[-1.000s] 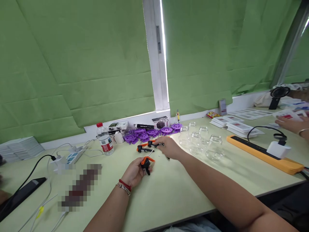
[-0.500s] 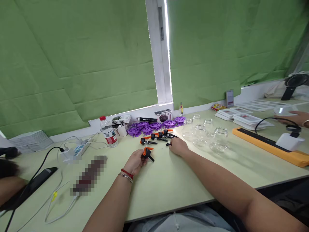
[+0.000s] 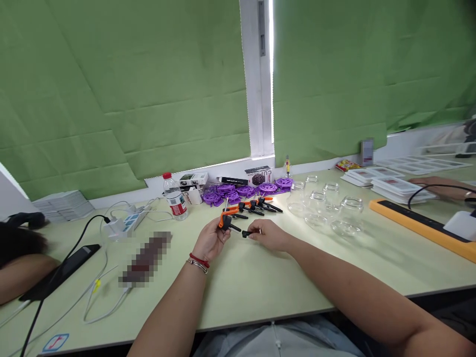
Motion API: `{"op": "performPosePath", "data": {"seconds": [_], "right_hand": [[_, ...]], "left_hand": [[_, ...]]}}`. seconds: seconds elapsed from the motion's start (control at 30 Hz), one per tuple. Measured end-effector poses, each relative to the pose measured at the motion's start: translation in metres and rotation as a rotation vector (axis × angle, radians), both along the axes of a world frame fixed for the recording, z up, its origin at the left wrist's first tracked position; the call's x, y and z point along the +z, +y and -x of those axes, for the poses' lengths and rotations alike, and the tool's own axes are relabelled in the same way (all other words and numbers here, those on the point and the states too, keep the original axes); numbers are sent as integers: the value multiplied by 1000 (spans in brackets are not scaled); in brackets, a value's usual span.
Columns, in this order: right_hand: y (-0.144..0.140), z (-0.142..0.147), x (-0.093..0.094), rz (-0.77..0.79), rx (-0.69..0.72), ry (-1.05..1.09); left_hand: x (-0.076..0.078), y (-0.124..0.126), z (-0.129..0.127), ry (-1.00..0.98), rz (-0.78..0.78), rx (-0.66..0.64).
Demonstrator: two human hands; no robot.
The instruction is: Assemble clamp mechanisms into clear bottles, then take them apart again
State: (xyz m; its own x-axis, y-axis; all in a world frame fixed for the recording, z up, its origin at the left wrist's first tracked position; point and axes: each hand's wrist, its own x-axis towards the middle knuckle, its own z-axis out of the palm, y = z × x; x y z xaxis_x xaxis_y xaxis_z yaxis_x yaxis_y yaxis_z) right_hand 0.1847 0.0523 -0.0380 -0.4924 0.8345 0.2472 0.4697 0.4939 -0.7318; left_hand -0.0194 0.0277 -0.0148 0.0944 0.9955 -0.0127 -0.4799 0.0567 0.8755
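My left hand (image 3: 208, 241) is closed around a small orange-and-black clamp (image 3: 225, 221), its black handle pointing right. Facing it from the right, my right hand (image 3: 270, 235) pinches a small black piece (image 3: 245, 234) between thumb and fingertips. A short gap separates the black piece from the clamp's handle end. Just beyond both hands, several similar orange-and-black clamps (image 3: 256, 204) lie in a row. Behind these is a pile of purple spoked discs (image 3: 245, 191).
Several clear glass jars (image 3: 346, 218) stand right of my right hand. An orange power strip (image 3: 420, 225) lies further right, near another person's hand (image 3: 437, 187). On the left are a water bottle (image 3: 174, 198), cables, a blurred-out object (image 3: 147, 260) and another person's arm (image 3: 26, 277).
My right hand has drawn back from near the row of clamps toward my left hand, bringing the small black piece. The clamp in my left hand has turned slightly. The view has shifted left.
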Motion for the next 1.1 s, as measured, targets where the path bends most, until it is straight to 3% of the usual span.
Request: {"op": "performPosePath", "data": {"seconds": [0.3, 0.5, 0.87, 1.1], "right_hand": [[-3, 2, -5, -79, -36, 39], [-8, 6, -3, -113, -46, 18], [-9, 5, -1, -195, -90, 72], [-15, 7, 5, -232, -84, 116]], "left_hand": [[-4, -2, -6, 41, -61, -12], [-6, -3, -7, 242, -93, 174], [0, -3, -5, -9, 46, 56], [-2, -1, -5, -23, 74, 100]]}}
